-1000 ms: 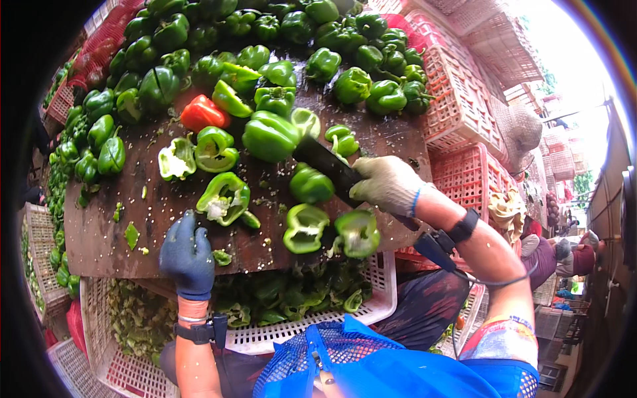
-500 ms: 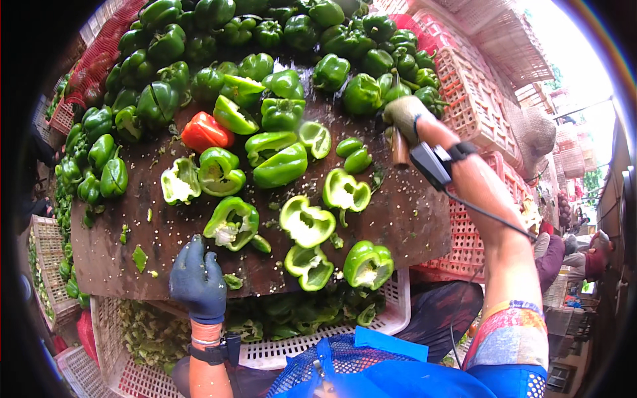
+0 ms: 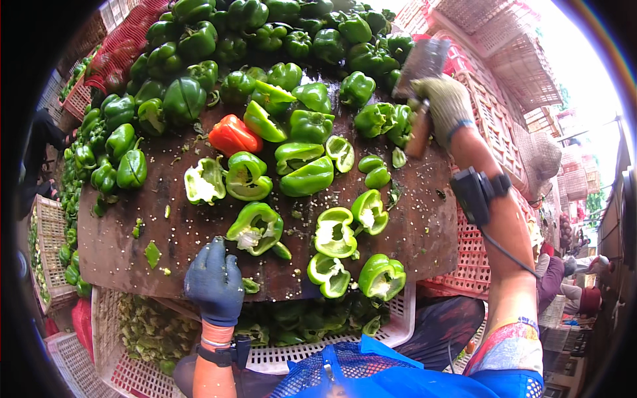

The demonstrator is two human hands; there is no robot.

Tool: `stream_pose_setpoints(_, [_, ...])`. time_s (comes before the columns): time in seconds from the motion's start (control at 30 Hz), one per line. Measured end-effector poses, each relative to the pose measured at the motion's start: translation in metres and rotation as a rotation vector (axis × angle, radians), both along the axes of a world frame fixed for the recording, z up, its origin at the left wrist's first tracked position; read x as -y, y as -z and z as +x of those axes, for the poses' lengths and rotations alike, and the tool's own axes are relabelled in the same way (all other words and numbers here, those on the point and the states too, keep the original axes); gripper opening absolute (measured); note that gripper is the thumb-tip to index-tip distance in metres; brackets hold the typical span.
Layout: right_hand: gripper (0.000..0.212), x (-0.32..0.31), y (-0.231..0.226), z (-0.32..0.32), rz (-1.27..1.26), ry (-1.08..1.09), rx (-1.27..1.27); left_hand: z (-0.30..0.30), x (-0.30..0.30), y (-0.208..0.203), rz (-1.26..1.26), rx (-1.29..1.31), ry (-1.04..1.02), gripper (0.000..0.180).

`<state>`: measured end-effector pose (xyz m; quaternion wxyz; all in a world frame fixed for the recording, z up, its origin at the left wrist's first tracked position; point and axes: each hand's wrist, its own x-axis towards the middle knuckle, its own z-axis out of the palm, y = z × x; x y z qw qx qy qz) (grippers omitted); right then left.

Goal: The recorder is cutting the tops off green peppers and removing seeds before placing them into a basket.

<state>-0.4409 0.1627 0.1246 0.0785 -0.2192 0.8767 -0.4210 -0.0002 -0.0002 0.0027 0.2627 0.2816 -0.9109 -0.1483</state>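
Note:
My right hand [image 3: 446, 106], in a pale knitted glove, is closed round the wooden handle [image 3: 418, 131] of a cleaver. Its broad metal blade [image 3: 422, 65] points away at the board's far right. Just left of the handle sits a green bell pepper [image 3: 373, 121], with another green piece [image 3: 401, 125] against it. My left hand [image 3: 213, 282], in a dark blue glove, rests empty at the near edge of the wooden board [image 3: 179, 225], fingers extended. Cut green pepper halves [image 3: 335, 232] lie across the board's middle, beside a red pepper [image 3: 235, 135].
Whole green peppers [image 3: 249, 13] are heaped along the far and left sides. Below the near edge, a white crate [image 3: 401, 312] holds green pieces, with pale cores [image 3: 156, 331] to its left. Red and pink crates [image 3: 458, 245] stand at the right. Seeds and scraps litter the board.
My right hand has moved up with the cleaver, whose blade now shows broadside. The pepper beside it now appears split. The view has shifted; my left hand remains at the board's near edge.

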Motion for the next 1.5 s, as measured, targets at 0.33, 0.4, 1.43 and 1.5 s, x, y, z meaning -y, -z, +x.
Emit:
stream_pose_setpoints(0.33, [0.025, 0.107, 0.029, -0.012, 1.096, -0.475, -0.334, -0.009, -0.001, 0.000, -0.051, -0.063, 0.068, 0.035])
stream_pose_setpoints(0.4, [0.025, 0.106, 0.042, 0.008, 1.037, -0.589, -0.527, -0.007, 0.000, 0.004, -0.022, -0.044, 0.079, 0.035])
stream_pose_setpoints(1.43, [0.028, -0.137, -0.036, -0.018, 0.844, -0.066, -0.387, -0.006, 0.000, 0.014, -0.104, -0.115, 0.047, 0.035])
stream_pose_setpoints(1.5, [0.021, -0.131, -0.038, -0.006, 0.286, 0.168, -0.292, -0.001, 0.002, 0.016, -0.092, -0.090, 0.031, 0.034])
